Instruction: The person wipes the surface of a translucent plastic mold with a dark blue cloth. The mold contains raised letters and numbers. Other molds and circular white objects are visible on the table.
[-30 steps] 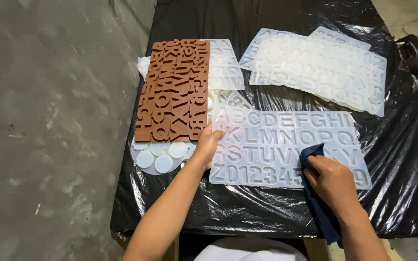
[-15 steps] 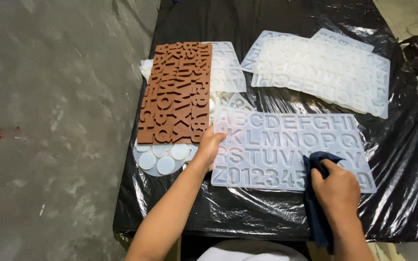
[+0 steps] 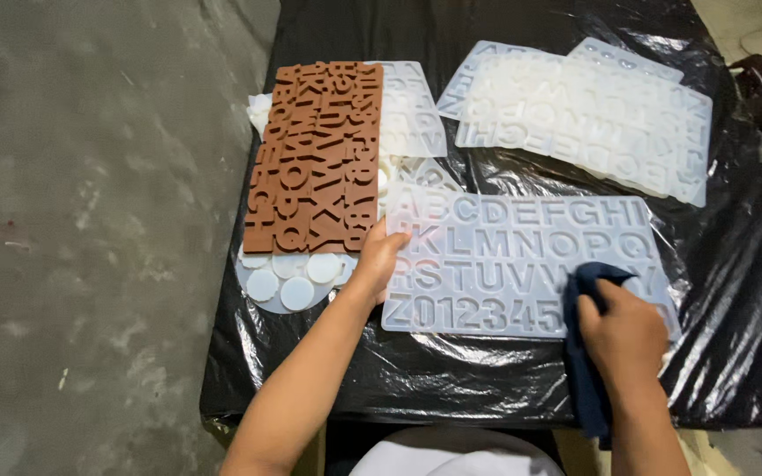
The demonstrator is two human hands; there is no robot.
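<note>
Table (image 3: 734, 291) w/ black plastic sheet over it, stood on grey concrete floor (image 3: 90, 220). Count: 1 brown letter mould (image 3: 315, 154), 1 clear letter-and-number mould (image 3: 522, 260) at front, approx 2–3 more clear moulds stacked at back right (image 3: 593, 115), 1 more under/beside the brown one (image 3: 412, 110), 1 mould w/ round white discs (image 3: 288, 278) at front left. Front clear mould lies flat, translucent, raised letters in rows, digits in bottom row. Left hand (image 3: 379, 260) pressed flat on its left edge, fingers spread. Right hand (image 3: 623, 339) closed round a dark blue cloth (image 3: 586, 353), pressing it on mould's lower right corner.
</note>
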